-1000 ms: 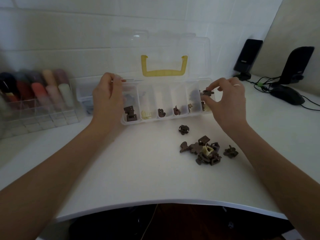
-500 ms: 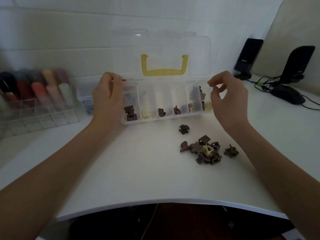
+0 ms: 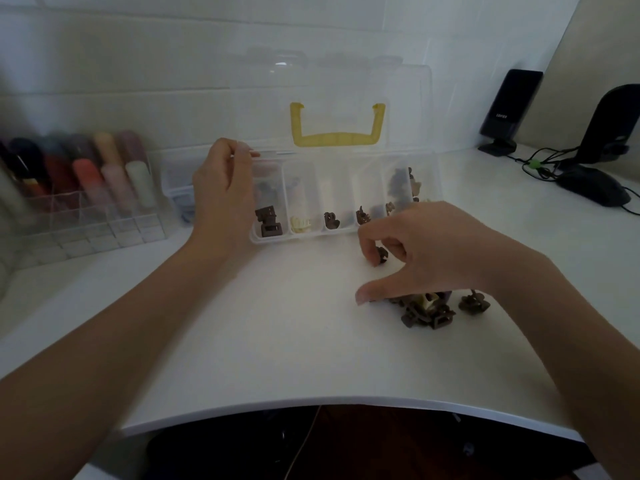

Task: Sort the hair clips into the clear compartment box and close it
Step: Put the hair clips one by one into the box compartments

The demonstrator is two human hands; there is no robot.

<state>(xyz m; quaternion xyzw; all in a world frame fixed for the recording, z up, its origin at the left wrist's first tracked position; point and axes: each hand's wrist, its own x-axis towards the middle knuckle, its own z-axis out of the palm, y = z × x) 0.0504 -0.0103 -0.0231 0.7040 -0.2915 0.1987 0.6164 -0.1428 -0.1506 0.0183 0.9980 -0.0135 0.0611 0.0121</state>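
Small dark-brown hair clip (image 3: pixel 382 255) at centre frame sits in the right hand's (image 3: pixel 440 251) grip, fingers clamped on it, mostly hiding it; the left hand (image 3: pixel 223 188) clasps the clear compartment box (image 3: pixel 341 233) edge.

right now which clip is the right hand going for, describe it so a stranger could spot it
Start at the clear compartment box with its yellow handle. Just in front of its near wall, on the white desk, a lone dark brown clip lies at the right hand fingertips. Unlike the heaped clips nearer the person, it lies by itself.
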